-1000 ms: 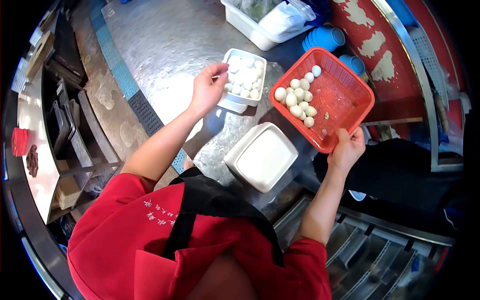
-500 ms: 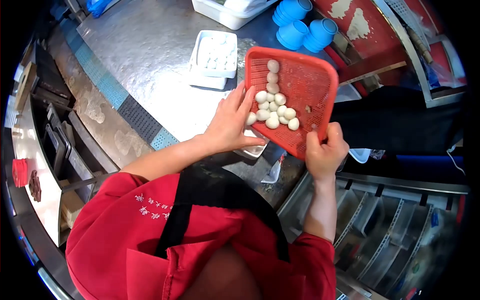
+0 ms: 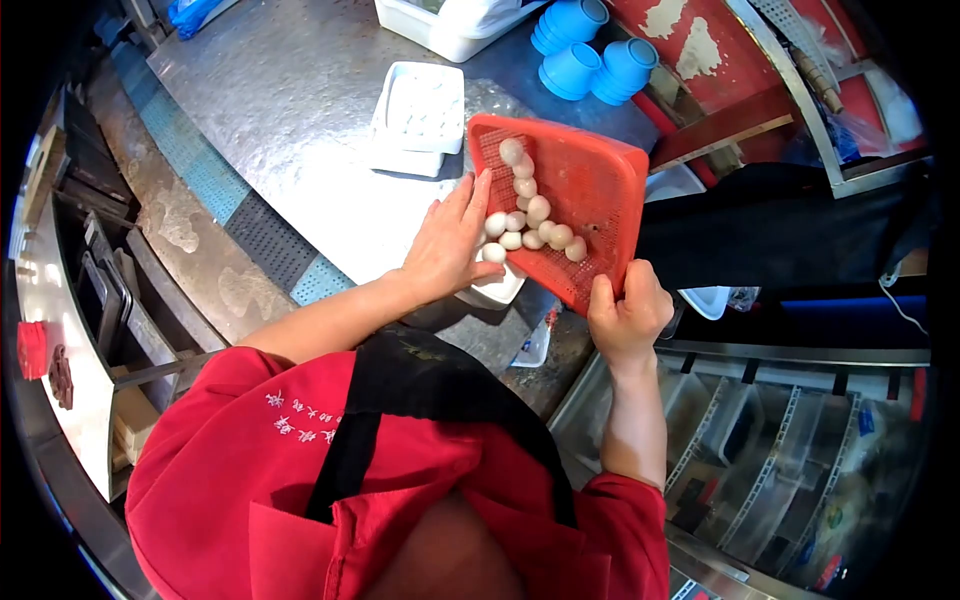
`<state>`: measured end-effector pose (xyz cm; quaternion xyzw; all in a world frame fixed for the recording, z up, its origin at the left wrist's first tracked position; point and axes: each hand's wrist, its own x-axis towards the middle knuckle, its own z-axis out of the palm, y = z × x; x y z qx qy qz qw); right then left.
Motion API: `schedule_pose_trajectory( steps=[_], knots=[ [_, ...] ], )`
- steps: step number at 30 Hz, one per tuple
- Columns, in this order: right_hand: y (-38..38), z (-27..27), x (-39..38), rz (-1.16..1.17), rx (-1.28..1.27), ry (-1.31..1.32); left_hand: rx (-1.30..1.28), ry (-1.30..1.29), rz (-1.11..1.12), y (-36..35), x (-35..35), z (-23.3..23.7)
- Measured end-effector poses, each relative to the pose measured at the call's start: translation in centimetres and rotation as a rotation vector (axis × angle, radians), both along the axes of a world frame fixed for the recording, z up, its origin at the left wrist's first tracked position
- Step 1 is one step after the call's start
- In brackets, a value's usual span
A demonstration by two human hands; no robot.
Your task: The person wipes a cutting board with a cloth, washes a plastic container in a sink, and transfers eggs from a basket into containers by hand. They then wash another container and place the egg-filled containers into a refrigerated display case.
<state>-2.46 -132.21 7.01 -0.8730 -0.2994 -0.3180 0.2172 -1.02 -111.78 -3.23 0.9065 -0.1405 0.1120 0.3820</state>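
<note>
A red mesh basket (image 3: 600, 180) is tilted steeply, its lower left side over a white container (image 3: 497, 290). Several small pale eggs (image 3: 538, 208) lie along its lower left side, a few at the edge by my left hand. My right hand (image 3: 630, 312) grips the basket's lower right corner. Fingers spread, my left hand (image 3: 445, 240) is held against the basket's left edge, beside the eggs. The white container is partly hidden under the basket and my left hand.
Two stacked white tubs (image 3: 420, 115) stand on the metal table (image 3: 270, 90). Behind are a larger white bin (image 3: 425, 30) and stacks of blue cups (image 3: 625, 70). A glass-topped case (image 3: 740, 450) is at the lower right, with black cloth (image 3: 740, 235) above it.
The basket has tipped further and shifted slightly left. Its eggs have slid toward the left edge. More of the white container underneath now shows.
</note>
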Motion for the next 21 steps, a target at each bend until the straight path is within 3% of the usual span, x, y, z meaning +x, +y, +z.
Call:
schedule_pose_trajectory(
  steps=[9, 12, 16, 20, 21],
  knots=[
    [-0.6, -0.1, 0.6, -0.17, 0.134, -0.022, -0.009, -0.075, -0.018, 0.0, 0.2, -0.9],
    [-1.1, 0.0, 0.7, -0.246, 0.28, 0.074, 0.037, -0.062, -0.01, 0.0, 0.0, -0.5],
    [-1.1, -0.1, 0.0, -0.259, 0.248, 0.057, 0.113, -0.035, -0.001, 0.0, -0.2, -0.4],
    [-1.0, -0.5, -0.3, -0.114, 0.124, -0.087, 0.15, -0.018, 0.078, -0.3, -0.8, 0.7],
    [-1.1, -0.6, -0.3, -0.091, 0.096, -0.116, 0.077, -0.154, 0.068, -0.1, -0.6, 0.6]
  ],
)
